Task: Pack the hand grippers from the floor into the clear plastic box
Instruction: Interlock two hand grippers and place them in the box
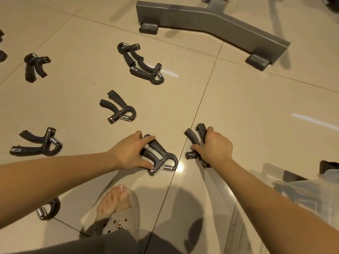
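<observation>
The tiled floor (pixel 256 107) fills the view, with wide bare tile right of centre and ahead of both hands. A grey metal equipment base (pixel 211 21) lies across the far side, well apart from the hands. The clear plastic box (pixel 293 189) sits at the lower right, its rim just beside the right forearm. A foot in a slipper (pixel 117 208) stands near the bottom edge. Both arms reach forward and down. The left hand (pixel 128 153) lies palm-down on a hand gripper (pixel 163 154) resting on the floor, with its fingers (pixel 149 138) over the far handle and its thumb at the near one, clamped on both. The right hand (pixel 214 147) is wrapped round one handle of a second gripper (pixel 192 138); I cannot tell whether this gripper touches the floor. More loose grippers (pixel 119 109) lie scattered to the left, apart from each hand.
</observation>
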Available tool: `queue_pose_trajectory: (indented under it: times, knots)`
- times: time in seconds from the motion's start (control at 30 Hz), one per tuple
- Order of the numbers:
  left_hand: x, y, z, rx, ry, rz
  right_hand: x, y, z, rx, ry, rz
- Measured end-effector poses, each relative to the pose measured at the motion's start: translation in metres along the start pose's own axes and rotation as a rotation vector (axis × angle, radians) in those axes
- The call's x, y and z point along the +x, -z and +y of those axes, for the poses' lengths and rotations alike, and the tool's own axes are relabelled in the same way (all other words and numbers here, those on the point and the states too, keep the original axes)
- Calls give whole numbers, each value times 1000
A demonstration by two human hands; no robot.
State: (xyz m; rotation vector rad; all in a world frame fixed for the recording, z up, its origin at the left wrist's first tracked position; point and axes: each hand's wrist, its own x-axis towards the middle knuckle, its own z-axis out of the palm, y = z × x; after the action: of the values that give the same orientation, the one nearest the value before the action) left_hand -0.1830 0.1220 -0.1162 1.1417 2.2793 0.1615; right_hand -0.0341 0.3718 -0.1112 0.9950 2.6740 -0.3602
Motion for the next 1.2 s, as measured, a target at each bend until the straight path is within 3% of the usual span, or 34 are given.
queue_pose_trajectory:
  times: [0.17,0.33,0.4,0.5,0.7,0.87,1.07,1.2]
  knots:
    - [-7,-5,-4,165,-92,87,-8,8,12,64,-5,-66]
    - [-8,-19,5,240,-213,74,-9,11,21,-248,435,58]
    - [-10,-22,6,203,-194,86,-5,10,23,-365,649,21]
    - [-15,-27,3,56,-127,86,2,10,27,-441,769,-70]
    - [-21,-31,1,-197,-33,59,-1,17,38,-529,754,-68]
    - [-26,-29,9,-242,-15,60,-9,12,52,-563,681,-38]
    - [-40,-26,26,-256,-56,77,-29,9,58,-367,560,-110]
    - [-51,-23,43,-325,-66,135,-43,30,60,-279,511,-70]
